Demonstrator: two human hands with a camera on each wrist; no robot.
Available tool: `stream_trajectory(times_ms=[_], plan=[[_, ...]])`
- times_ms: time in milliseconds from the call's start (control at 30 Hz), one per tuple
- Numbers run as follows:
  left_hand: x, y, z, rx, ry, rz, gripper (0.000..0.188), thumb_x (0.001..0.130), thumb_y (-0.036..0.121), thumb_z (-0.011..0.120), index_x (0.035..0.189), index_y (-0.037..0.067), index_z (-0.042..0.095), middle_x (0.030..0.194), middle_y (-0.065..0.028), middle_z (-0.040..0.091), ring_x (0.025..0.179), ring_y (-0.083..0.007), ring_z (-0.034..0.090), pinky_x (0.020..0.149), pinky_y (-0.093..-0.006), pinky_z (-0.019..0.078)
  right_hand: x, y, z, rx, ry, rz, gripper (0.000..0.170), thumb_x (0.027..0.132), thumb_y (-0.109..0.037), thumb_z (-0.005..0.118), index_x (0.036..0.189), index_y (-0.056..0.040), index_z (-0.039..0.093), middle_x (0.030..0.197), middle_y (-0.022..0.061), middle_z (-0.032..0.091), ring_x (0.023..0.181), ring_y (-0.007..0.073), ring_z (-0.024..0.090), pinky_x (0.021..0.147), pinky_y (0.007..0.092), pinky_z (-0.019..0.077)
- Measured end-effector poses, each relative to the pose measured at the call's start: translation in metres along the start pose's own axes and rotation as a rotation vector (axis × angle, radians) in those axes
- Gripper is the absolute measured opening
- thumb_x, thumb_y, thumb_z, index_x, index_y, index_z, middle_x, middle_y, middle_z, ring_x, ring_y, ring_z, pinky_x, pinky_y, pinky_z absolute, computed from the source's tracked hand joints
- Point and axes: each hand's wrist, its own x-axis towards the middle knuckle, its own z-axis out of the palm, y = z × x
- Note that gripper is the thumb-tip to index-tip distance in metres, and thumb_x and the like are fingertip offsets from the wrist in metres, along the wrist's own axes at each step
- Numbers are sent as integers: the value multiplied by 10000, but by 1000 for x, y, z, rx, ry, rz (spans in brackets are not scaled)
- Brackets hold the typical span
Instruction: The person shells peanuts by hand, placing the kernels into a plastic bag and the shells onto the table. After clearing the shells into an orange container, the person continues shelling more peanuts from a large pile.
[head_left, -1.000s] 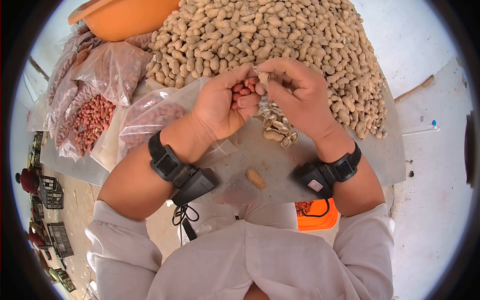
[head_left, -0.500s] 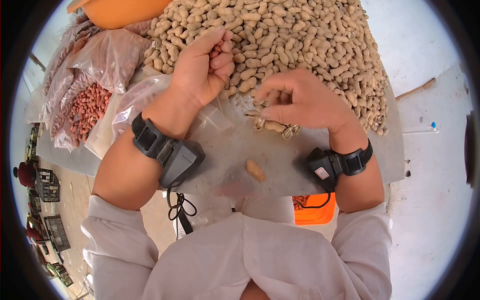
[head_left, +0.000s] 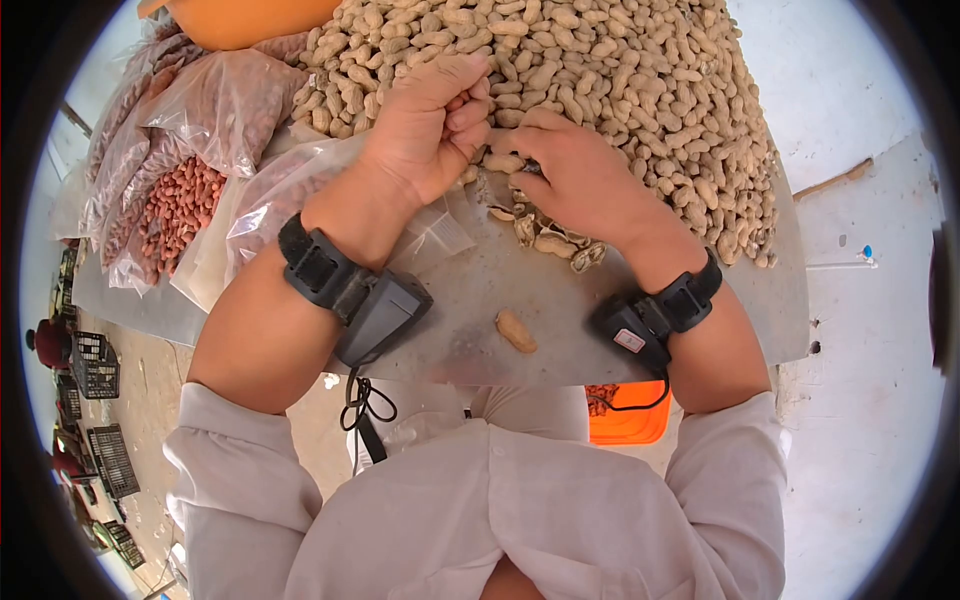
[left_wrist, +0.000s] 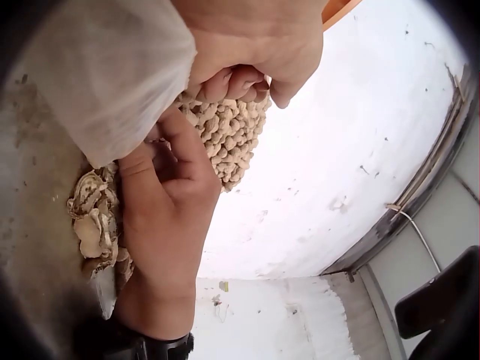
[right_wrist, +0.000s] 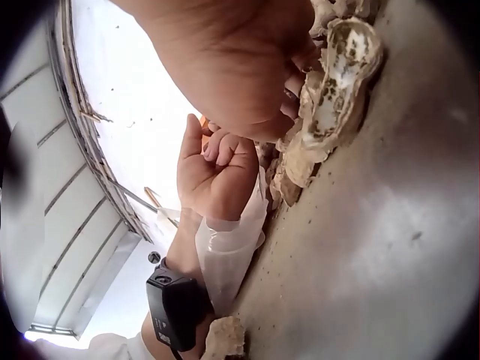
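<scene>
Scuffed white wall point(head_left: 865, 350) right; tan floor point(head_left: 152, 400) left.

Left arm: our bare forearm point(head_left: 260, 345) angles up and inward from the elbow.
Left hand: our left hand point(head_left: 425, 130) is turned palm inward, fingers folded toward the palm, thumb reaching out above them.
Right arm: our other forearm point(head_left: 718, 365) slants up and inward, mirroring its partner.
Right hand: our right hand point(head_left: 580, 180) lies back upward, fingers bent, thumb apart from the forefinger; our fingertips are partly hidden.
Between hands: just beside each other, the left one farther forward.
</scene>
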Motion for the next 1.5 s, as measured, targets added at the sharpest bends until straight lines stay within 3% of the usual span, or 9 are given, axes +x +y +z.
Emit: stream_trajectory(times_ms=[167,267,367,467,600,700,900,1100,1500], plan=[[-2,0,-1,26,-32,-7,54,862,80,560,875,28,554,731,-13,495,509,-46,352,428,-172,269,1,6,4,31,41,-65,208,746,-104,612,951,-87,584,870,109,570,800,309,573,713,383,479],[-5,1,2,66,-3,3,67,859,68,560,907,22,569,718,-10,493,506,-45,352,428,-171,273,1,10,1,269,101,19,198,772,-114,628,954,-55,579,794,81,604,705,251,597,653,328,484],[-8,-1,3,147,25,1,107,854,66,575,941,7,597,702,-1,504,516,-45,371,434,-172,288,-2,13,-5,883,240,222,170,822,-123,620,952,-24,575,774,48,617,649,160,597,607,256,469],[-12,-4,6,243,-5,-24,166,839,72,610,982,-11,621,705,12,544,534,-47,403,448,-175,306,-2,14,-10,1331,284,240,140,859,-116,591,948,-9,576,804,33,614,676,104,595,603,218,459],[-17,-11,16,353,-52,30,237,829,84,638,1039,-23,616,758,3,586,551,-49,407,472,-170,308,-4,14,-9,1558,249,244,133,866,-108,580,950,-6,580,816,45,617,680,120,600,604,216,461],[-17,-10,13,372,-87,54,232,829,84,639,1034,-24,614,758,1,584,557,-49,415,475,-169,311,-4,13,-10,1596,225,251,155,857,-102,597,968,5,583,826,50,622,690,124,603,605,219,465],[-17,-9,19,331,-18,69,228,833,78,636,1034,-28,609,718,17,552,558,-40,414,472,-167,314,-4,2,-13,1301,328,229,162,835,-70,623,973,13,602,854,55,632,705,109,602,627,213,484],[-15,-14,14,399,-40,107,232,835,83,637,1037,-29,608,700,29,533,558,-38,412,478,-165,321,-4,2,-15,1433,307,266,226,807,-66,656,1000,40,606,880,71,640,733,100,604,660,213,495],[-15,-16,13,427,-63,97,140,849,67,611,954,-23,592,725,16,566,580,-25,441,492,-162,338,-4,-2,-12,887,343,271,176,785,-76,642,900,55,621,703,81,641,639,106,620,572,224,490]])
